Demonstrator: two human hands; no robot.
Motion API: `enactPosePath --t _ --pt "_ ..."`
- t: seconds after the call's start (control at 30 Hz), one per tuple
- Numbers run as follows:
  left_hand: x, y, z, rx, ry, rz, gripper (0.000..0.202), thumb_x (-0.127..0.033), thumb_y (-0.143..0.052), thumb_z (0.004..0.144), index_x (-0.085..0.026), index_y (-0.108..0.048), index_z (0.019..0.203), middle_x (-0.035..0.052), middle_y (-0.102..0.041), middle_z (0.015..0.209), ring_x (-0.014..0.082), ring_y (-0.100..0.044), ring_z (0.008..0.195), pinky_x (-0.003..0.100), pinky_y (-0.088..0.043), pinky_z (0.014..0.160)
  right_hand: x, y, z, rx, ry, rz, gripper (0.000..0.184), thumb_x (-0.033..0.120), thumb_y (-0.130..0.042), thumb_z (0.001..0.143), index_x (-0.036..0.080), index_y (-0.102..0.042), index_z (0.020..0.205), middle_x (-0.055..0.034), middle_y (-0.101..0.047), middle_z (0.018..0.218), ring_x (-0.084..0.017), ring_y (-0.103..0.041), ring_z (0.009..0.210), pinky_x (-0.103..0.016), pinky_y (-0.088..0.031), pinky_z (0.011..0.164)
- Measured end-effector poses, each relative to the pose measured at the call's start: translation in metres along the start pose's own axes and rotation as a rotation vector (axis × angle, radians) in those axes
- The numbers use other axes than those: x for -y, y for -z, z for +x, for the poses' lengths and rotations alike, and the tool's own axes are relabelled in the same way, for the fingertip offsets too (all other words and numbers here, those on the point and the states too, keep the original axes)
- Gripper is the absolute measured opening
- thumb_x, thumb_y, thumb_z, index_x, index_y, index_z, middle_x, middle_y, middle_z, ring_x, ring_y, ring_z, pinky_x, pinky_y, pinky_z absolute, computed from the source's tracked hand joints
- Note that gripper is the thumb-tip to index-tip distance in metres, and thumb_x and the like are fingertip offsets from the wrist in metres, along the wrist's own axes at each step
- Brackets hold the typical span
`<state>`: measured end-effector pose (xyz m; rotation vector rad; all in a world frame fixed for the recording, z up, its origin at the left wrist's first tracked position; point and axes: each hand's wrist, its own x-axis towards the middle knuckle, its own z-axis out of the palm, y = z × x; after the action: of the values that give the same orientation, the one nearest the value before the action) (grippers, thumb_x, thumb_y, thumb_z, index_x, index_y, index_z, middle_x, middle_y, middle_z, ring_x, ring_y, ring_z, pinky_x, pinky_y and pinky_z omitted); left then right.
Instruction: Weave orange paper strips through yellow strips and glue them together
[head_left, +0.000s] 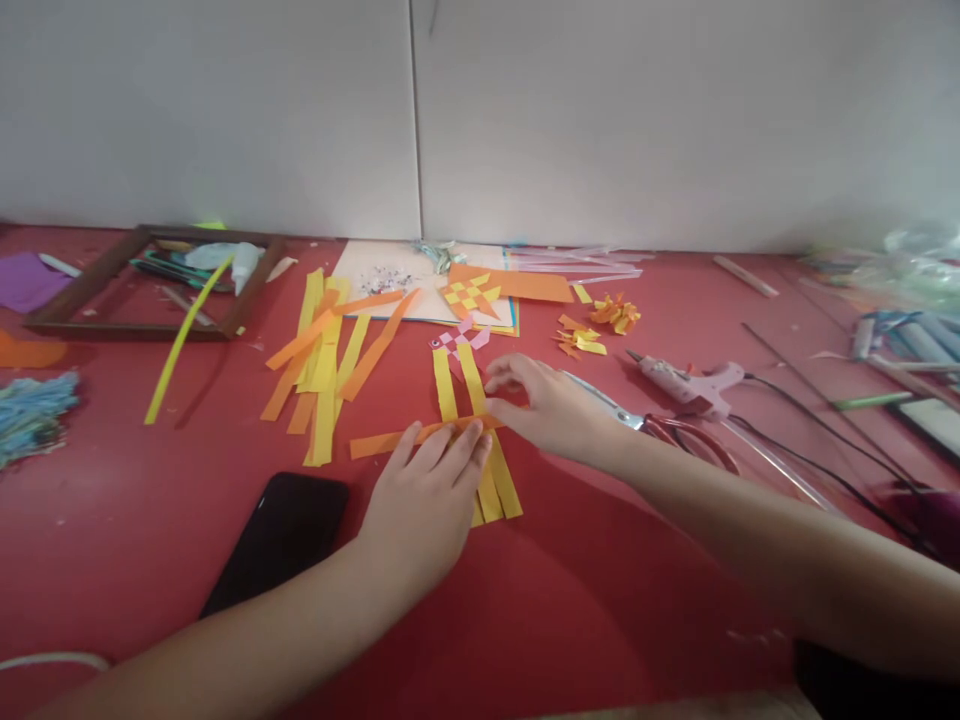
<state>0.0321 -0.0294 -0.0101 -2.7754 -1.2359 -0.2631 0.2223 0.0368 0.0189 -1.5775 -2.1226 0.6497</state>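
My left hand (424, 500) lies flat with fingers spread on an orange paper strip (379, 442) that crosses two upright yellow paper strips (459, 385) on the red table. My right hand (551, 405) reaches in from the right, its fingers bent and pinching the right end of the orange strip where it meets the yellow strips. A small pink and white woven piece (459, 340) lies just above the yellow strips.
A pile of yellow and orange strips (322, 350) lies to the left. A black phone (281, 535) rests near my left arm. Scissors with red handles (660, 425) and a pink glue gun (690, 382) lie to the right. A wooden frame (90, 290) stands at the back left.
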Motion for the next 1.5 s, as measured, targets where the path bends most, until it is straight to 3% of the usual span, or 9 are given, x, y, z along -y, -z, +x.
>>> enactPosePath --t 0.13,0.27,0.37,0.5,0.57,0.67,0.93,1.17,1.5 --pt "0.000 -0.001 0.000 0.010 -0.013 0.007 0.049 -0.014 -0.041 0.090 -0.015 -0.049 0.139 0.0062 -0.052 0.142 0.0253 -0.053 0.118 0.049 -0.040 0.102 0.004 -0.007 0.007 0.011 -0.110 0.195 0.031 0.022 -0.061 0.079 0.021 -0.053 0.110 -0.0035 -0.073 0.090 -0.017 -0.069 0.081 -0.028 -0.053 0.064" --pt "0.001 -0.002 0.000 0.005 -0.018 0.017 0.050 -0.013 -0.041 0.089 -0.014 -0.049 0.138 0.0061 -0.053 0.141 0.0257 -0.053 0.117 0.049 -0.040 0.102 0.003 -0.009 0.001 -0.010 -0.121 0.304 0.045 0.023 -0.064 0.077 0.020 -0.051 0.119 -0.0039 -0.071 0.097 -0.016 -0.068 0.088 -0.030 -0.055 0.074" --pt "0.001 -0.002 0.000 0.014 -0.019 0.012 0.049 -0.013 -0.040 0.090 -0.014 -0.050 0.137 0.0060 -0.054 0.140 0.0264 -0.053 0.118 0.049 -0.040 0.102 -0.002 -0.008 -0.010 -0.053 0.003 0.315 0.046 0.018 -0.062 0.077 0.020 -0.052 0.122 -0.0025 -0.070 0.094 -0.015 -0.067 0.087 -0.031 -0.055 0.079" --pt "0.001 0.000 0.000 0.027 -0.024 -0.012 0.041 -0.013 -0.039 0.092 -0.014 -0.058 0.129 0.0066 -0.057 0.137 0.0270 -0.053 0.119 0.050 -0.040 0.103 -0.012 -0.010 -0.027 -0.133 0.339 0.114 0.024 0.012 -0.057 0.082 0.019 -0.064 0.103 -0.0053 -0.071 0.096 -0.017 -0.066 0.090 -0.034 -0.054 0.082" --pt "0.001 0.000 0.000 0.015 -0.015 -0.024 0.040 -0.013 -0.037 0.093 -0.013 -0.060 0.125 0.0069 -0.060 0.133 0.0267 -0.053 0.118 0.050 -0.039 0.103 -0.015 -0.013 -0.034 -0.144 0.489 0.001 0.021 0.009 -0.053 0.084 0.019 -0.067 0.097 -0.0068 -0.071 0.099 -0.019 -0.065 0.094 -0.036 -0.055 0.084" --pt "0.001 -0.001 -0.001 0.005 -0.011 -0.034 0.039 -0.013 -0.035 0.094 -0.013 -0.062 0.121 0.0066 -0.061 0.131 0.0268 -0.052 0.120 0.050 -0.038 0.105 -0.018 -0.019 -0.040 -0.176 0.580 -0.087 0.024 0.007 -0.053 0.083 0.017 -0.065 0.102 -0.0090 -0.071 0.107 -0.021 -0.065 0.100 -0.039 -0.054 0.090" --pt "0.003 -0.006 -0.003 -0.023 -0.031 -0.028 0.035 -0.017 -0.039 0.094 -0.014 -0.063 0.120 0.0054 -0.059 0.135 0.0272 -0.050 0.122 0.050 -0.037 0.105 -0.019 -0.027 -0.043 -0.178 0.589 -0.133 0.020 0.011 -0.054 0.084 0.016 -0.064 0.099 -0.0090 -0.071 0.105 -0.023 -0.064 0.101 -0.041 -0.052 0.093" --pt "0.002 -0.004 -0.003 -0.047 -0.028 -0.038 0.041 -0.013 -0.036 0.094 -0.011 -0.054 0.130 0.0071 -0.059 0.134 0.0270 -0.051 0.121 0.049 -0.037 0.105 -0.017 -0.028 -0.044 -0.189 0.538 -0.145 0.021 0.012 -0.052 0.085 0.016 -0.063 0.103 -0.0089 -0.072 0.101 -0.022 -0.065 0.100 -0.040 -0.052 0.091" --pt "0.001 -0.006 -0.003 -0.089 -0.023 -0.067 0.036 -0.010 -0.039 0.092 -0.008 -0.055 0.124 0.0101 -0.061 0.131 0.0288 -0.052 0.119 0.050 -0.041 0.103 -0.020 -0.027 -0.046 -0.174 0.571 -0.158 0.024 0.011 -0.054 0.079 0.017 -0.061 0.101 -0.0081 -0.071 0.108 -0.025 -0.062 0.103 -0.042 -0.050 0.092"
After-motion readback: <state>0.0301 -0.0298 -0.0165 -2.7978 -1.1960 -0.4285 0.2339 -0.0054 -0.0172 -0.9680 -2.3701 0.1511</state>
